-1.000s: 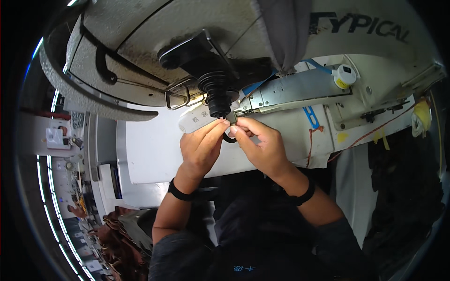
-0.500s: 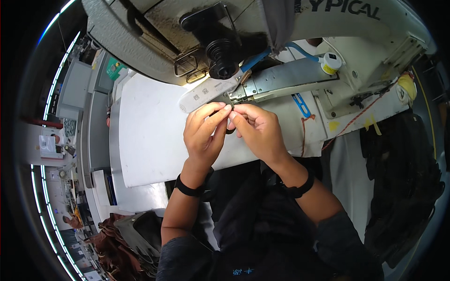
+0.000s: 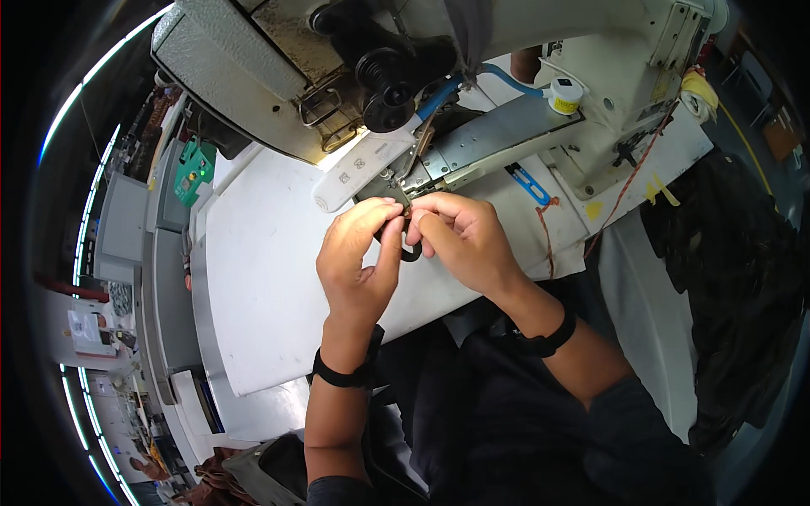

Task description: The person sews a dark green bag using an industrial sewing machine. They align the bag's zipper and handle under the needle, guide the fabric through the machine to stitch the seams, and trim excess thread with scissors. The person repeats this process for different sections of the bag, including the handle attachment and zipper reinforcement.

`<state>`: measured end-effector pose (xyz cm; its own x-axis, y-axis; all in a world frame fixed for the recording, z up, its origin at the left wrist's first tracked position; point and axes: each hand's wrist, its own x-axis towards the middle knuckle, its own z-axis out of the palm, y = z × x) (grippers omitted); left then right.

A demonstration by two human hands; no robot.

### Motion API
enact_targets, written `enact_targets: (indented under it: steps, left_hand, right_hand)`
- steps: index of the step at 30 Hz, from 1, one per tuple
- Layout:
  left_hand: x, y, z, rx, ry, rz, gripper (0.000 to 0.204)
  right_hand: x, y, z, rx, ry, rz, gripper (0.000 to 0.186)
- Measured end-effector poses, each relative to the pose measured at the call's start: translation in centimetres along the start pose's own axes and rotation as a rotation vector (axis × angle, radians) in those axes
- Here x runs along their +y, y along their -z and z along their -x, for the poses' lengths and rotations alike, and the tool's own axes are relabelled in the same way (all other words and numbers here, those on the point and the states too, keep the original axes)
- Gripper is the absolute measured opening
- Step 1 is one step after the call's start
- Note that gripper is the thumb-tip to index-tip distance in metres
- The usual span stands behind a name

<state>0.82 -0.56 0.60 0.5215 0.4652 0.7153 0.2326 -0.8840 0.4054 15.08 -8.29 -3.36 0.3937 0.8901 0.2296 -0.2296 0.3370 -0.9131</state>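
My left hand and my right hand meet with pinched fingertips just in front of the sewing machine's metal foot and needle area. They grip a small piece that is mostly hidden. A dark curved loop shows below the fingertips; whether it belongs to that piece I cannot tell. A pale elongated guard or lamp piece slants just above my left fingers. The machine's grey metal bed runs off toward the upper right.
The white tabletop bears a blue slotted plastic tool with orange cord. A white round container sits on the machine. A green box is at left, black fabric at right. A distant person shows bottom left.
The view has shifted, showing more beyond the table's left. Both hands remain together at the machine's front; my left fingers have bent slightly differently around the small piece.
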Motion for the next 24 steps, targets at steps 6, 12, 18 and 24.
enact_targets:
  steps: [6, 12, 18, 24]
  left_hand:
    - [1.0, 2.1, -2.7, -0.227, -0.104, -0.156, 0.016]
    - [2.3, 2.3, -3.9, -0.347, -0.021, -0.278, 0.013]
    - [2.1, 1.5, -3.1, -0.258, 0.103, -0.207, 0.014]
    - [1.9, 1.6, -2.8, -0.239, 0.11, -0.135, 0.015]
  right_hand:
    - [-0.1, -0.5, 0.1, 0.039, 0.105, 0.216, 0.019]
    - [-0.8, -0.2, 0.3, 0.012, 0.007, 0.193, 0.017]
    - [-0.9, -0.9, 0.0, 0.054, 0.013, 0.125, 0.027]
    - [0.8, -1.5, -0.9, 0.12, 0.04, 0.008, 0.029]
